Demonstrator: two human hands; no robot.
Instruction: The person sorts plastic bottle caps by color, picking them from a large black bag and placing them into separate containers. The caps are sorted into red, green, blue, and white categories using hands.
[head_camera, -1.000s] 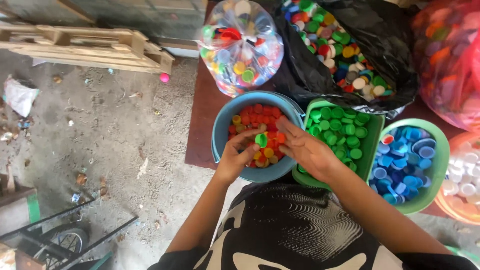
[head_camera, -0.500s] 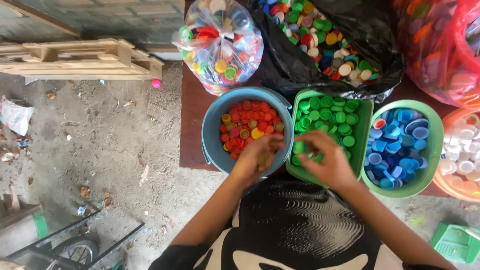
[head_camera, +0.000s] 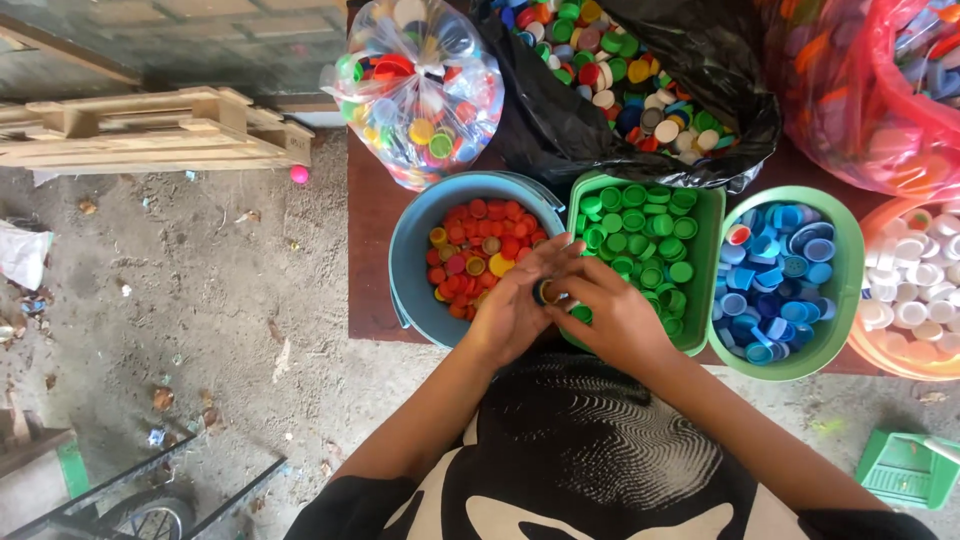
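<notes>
My left hand (head_camera: 515, 305) and my right hand (head_camera: 615, 318) meet over the near rim of a blue bucket (head_camera: 410, 255) filled mostly with red bottle caps (head_camera: 485, 235). Between the fingertips of both hands sits a small dark bottle cap (head_camera: 545, 292). Right of the bucket stands a green rectangular tub (head_camera: 708, 270) of green caps (head_camera: 640, 230), partly covered by my right hand. Beyond it is a round green bowl (head_camera: 848, 260) of blue caps (head_camera: 775, 275).
A clear bag of mixed caps (head_camera: 420, 90), a black bag of mixed caps (head_camera: 620, 75) and a red bag (head_camera: 860, 90) stand behind. An orange bowl of white caps (head_camera: 915, 290) is at the right. A wooden pallet (head_camera: 150, 130) and a green basket (head_camera: 905, 468) lie on the ground.
Both hands drew back from among the red caps toward the bucket's near rim and came together, now pinching one dark cap between them.
</notes>
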